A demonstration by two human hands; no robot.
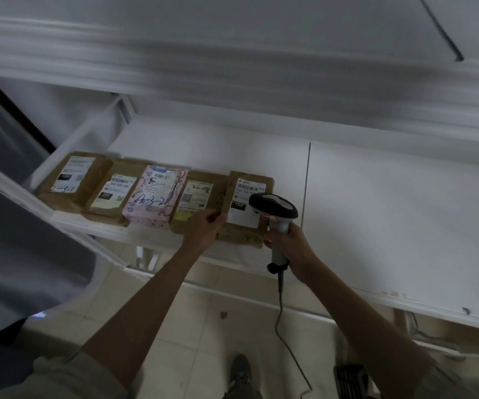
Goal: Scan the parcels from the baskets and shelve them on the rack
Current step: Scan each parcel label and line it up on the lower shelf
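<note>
— Where do the parcels sit?

— Five in a row at the front left of the white rack shelf (376,197), side against side. From the left: a brown box (72,180), a second brown parcel (114,190), a pink patterned parcel (157,195) with handwriting across it, a brown parcel with a yellowish label (196,197), and at the right end a brown parcel with a white label (247,203).

— And the hands?

— The left hand (203,228) rests at the front edge of the row, fingers curled round the near left corner of the white-labelled parcel, where it meets its neighbour. The right hand (290,246) grips the pale handle of a barcode scanner (274,211) — its dark head hangs over the right part of that white label. The scanner's cable (280,306) hangs down toward the tiled floor (198,326).

— Anything else?

— A shoe (241,370) below, and blurred white shelving above.
</note>
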